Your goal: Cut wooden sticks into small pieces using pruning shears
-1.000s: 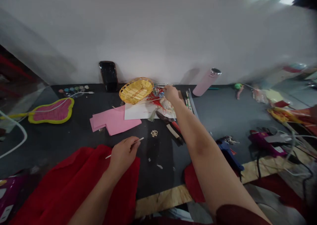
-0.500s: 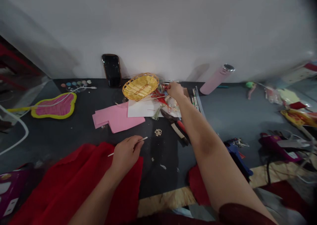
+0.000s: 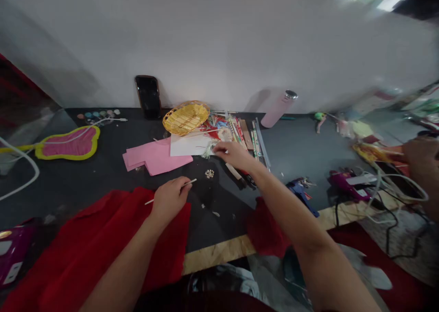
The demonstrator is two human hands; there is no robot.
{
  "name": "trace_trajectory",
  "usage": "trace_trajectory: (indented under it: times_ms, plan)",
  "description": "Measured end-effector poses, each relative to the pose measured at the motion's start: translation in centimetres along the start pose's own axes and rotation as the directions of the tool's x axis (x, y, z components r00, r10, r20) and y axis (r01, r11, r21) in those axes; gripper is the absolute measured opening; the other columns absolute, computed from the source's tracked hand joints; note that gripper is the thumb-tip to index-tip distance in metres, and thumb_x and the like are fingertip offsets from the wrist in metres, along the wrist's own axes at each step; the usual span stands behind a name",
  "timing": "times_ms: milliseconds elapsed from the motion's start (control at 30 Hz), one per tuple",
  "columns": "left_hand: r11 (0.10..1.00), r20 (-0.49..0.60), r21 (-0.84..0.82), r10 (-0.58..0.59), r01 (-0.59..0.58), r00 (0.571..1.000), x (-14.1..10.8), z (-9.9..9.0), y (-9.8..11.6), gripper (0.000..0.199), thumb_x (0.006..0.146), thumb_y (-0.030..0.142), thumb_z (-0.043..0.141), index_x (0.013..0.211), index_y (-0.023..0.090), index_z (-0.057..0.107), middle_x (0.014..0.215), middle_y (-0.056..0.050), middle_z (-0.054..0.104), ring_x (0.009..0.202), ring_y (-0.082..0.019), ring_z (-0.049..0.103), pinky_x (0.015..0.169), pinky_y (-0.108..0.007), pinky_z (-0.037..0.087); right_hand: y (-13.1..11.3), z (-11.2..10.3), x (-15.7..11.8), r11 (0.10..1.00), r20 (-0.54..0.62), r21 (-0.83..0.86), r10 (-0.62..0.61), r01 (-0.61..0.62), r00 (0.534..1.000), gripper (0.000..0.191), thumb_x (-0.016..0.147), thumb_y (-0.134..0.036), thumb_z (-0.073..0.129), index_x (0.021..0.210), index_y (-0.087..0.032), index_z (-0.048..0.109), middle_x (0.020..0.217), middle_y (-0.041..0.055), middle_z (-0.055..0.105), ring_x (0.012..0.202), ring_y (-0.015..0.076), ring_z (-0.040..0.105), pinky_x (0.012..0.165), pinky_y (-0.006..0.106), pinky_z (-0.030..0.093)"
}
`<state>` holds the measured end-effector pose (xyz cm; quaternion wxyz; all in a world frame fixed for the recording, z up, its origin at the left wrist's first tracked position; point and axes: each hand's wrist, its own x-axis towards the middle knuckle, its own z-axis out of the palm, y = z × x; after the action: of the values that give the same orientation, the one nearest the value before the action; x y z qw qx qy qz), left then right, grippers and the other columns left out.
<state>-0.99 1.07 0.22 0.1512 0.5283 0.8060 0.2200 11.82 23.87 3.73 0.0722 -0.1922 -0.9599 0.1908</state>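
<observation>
left hand [image 3: 169, 202] clamping thin stick [image 3: 187, 183], tip pointing up-right | right hand [image 3: 229, 154] staying beside white paper [image 3: 188, 146], fingers cannot tell

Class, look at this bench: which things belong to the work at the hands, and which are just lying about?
In use: left hand, thin stick, right hand, pale tassel.
Lying about: yellow wicker basket, pink paper, black phone, pink bottle.
</observation>
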Motion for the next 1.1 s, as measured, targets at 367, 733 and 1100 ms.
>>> trace_trajectory:
  times_ms: [367,733,1100]
  plan:
    - [1.0,-0.019,0.03,-0.008,0.008,1.0,0.0,-0.2,0.0,0.025,0.089,0.036,0.045,0.098,0.024,0.065,0.091,-0.003,0.071,0.086,-0.02,0.064,0.068,-0.028,0.04,-3.1,5.3,-4.2,0.998,-0.056,-0.029,0.052,-0.053,0.997,0.048,0.074,0.004,0.038,0.114,-0.009,0.061,0.109,0.0145,0.061,0.101,0.0207,0.056,0.092,0.031,0.041]
    - [0.991,-0.209,-0.001,0.133,-0.136,0.969,-0.5,0.3,0.2,0.023,0.092,0.03,0.043,0.097,0.022,0.064,0.095,-0.004,0.069,0.092,-0.02,0.059,0.081,-0.031,0.043,-3.6,4.5,-5.6,0.93,-0.365,0.356,0.048,0.092,0.93,0.025,0.091,-0.025,0.045,0.111,-0.02,0.059,0.099,0.0069,0.062,0.088,0.0176,0.058,0.076,0.03,0.048]
    - [0.98,-0.341,-0.017,0.18,-0.198,0.923,-0.5,-0.2,1.5,0.021,0.089,0.03,0.048,0.091,0.02,0.067,0.092,-0.006,0.071,0.088,-0.02,0.063,0.081,-0.033,0.047,-4.1,6.4,-5.5,0.862,-0.31,0.479,-0.012,0.166,0.951,0.014,0.089,-0.029,0.05,0.091,-0.022,0.063,0.09,0.0028,0.065,0.086,0.0162,0.059,0.079,0.029,0.045]
